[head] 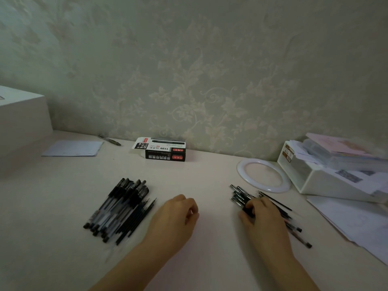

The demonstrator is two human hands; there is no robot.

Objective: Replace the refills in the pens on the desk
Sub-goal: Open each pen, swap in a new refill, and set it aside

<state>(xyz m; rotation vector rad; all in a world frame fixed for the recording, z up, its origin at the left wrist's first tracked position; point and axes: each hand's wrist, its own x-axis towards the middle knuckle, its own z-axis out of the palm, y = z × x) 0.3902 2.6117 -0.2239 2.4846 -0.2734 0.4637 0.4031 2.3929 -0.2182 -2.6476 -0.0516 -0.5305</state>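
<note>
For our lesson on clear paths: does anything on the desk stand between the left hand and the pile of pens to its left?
Nothing visible does. The left hand lies on bare desk, loosely curled and holding nothing, with only bare desk between it and the left pile of pens. The right hand rests on the other pile.

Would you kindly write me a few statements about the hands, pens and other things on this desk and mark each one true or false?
1. The right hand rests on the group of pens on the right. True.
2. The left hand holds a pen. False: its fingers are loosely curled and hold nothing.
3. The black and white box stands at the back of the desk near the wall. True.
4. The white ring lies beside the pile of pens on the left. False: it lies to the right, next to the white tray of papers.
5. A single pen lies near the sheet of paper. True.
</note>
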